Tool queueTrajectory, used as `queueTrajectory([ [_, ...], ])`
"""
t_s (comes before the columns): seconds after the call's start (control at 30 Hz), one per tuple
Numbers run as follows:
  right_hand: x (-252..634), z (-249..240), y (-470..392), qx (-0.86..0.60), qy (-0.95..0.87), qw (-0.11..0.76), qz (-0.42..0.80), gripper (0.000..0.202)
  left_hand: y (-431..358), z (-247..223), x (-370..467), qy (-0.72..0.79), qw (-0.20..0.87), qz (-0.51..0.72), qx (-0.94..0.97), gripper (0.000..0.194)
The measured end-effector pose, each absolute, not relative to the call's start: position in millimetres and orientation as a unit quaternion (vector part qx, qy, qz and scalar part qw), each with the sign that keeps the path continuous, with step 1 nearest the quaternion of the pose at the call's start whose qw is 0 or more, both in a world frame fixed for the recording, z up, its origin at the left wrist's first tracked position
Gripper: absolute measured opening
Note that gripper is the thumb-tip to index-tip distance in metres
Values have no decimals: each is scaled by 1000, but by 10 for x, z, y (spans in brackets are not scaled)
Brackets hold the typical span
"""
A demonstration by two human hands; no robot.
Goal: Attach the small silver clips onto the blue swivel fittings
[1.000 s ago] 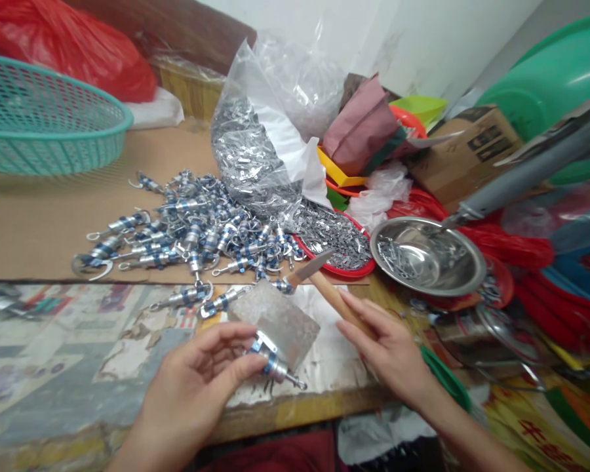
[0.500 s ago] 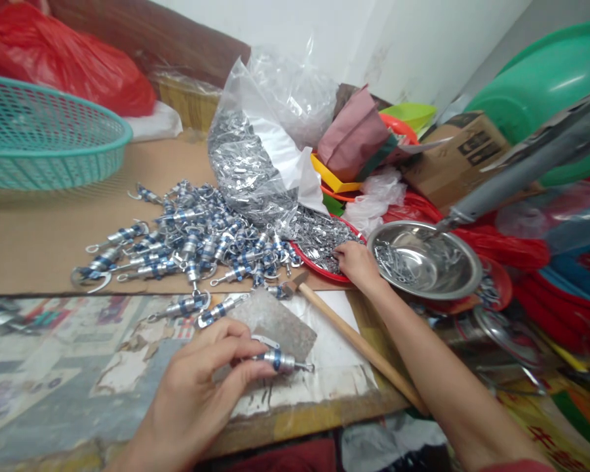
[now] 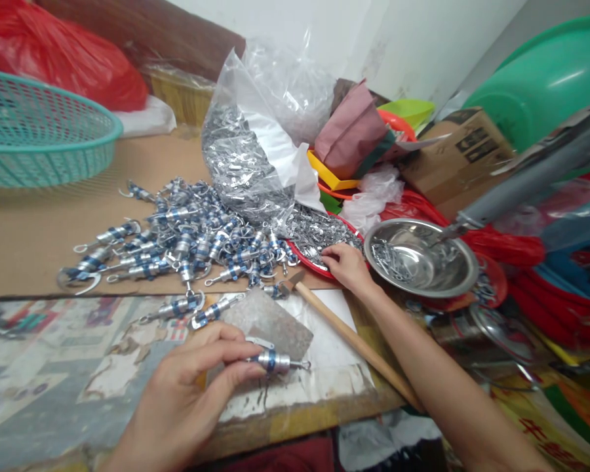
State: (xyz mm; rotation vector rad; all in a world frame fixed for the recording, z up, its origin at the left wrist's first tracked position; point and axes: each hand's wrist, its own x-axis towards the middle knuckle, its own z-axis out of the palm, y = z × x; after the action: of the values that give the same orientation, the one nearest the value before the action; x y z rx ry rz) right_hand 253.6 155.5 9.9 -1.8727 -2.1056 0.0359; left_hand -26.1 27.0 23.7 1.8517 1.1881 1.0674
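Observation:
My left hand [image 3: 204, 383] pinches a small silver cylinder with blue bands [image 3: 275, 360] between thumb and fingers. A ringed pin points right from its end, and a flat metal strip lies along its upper side. My right hand [image 3: 347, 265] reaches to the red tray [image 3: 317, 267] full of small flat metal pieces [image 3: 319, 233]. Its fingertips are pressed together at the pieces; what they hold, if anything, is too small to tell. Below the left hand's cylinder lies a grey metal plate [image 3: 275, 321]. A hammer [image 3: 354, 337] with a wooden handle rests under my right forearm.
A heap of similar blue-banded cylinders [image 3: 187, 236] covers the cardboard. Behind the tray slumps a clear bag [image 3: 236, 154] of metal pieces. A steel bowl [image 3: 423, 288] stands right, under a grey bar [image 3: 531, 177]. A turquoise basket [image 3: 49, 164] is at left.
My right hand has shifted slightly left over the metal pieces in the tray. The whole view has moved a little; my left hand keeps its hold on the cylinder.

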Motion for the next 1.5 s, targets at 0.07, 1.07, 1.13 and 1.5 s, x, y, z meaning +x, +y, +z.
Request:
queueTrajectory([
  [0.07,2539,104,1550,-657,-731,187,10,10,263,249,-261,459,348,409,708,15],
  [1.07,1579,454,221,-296,-799,473,224,55,205,309,-231,447,399,433,673,18],
  [1.13,1609,457,185,-303,-812,460,191,47,196,311,-232,455,406,451,652,18],
  [1.5,1726,562,126,-235,-920,312,12,22,168,471,-216,480,338,465,663,11],
])
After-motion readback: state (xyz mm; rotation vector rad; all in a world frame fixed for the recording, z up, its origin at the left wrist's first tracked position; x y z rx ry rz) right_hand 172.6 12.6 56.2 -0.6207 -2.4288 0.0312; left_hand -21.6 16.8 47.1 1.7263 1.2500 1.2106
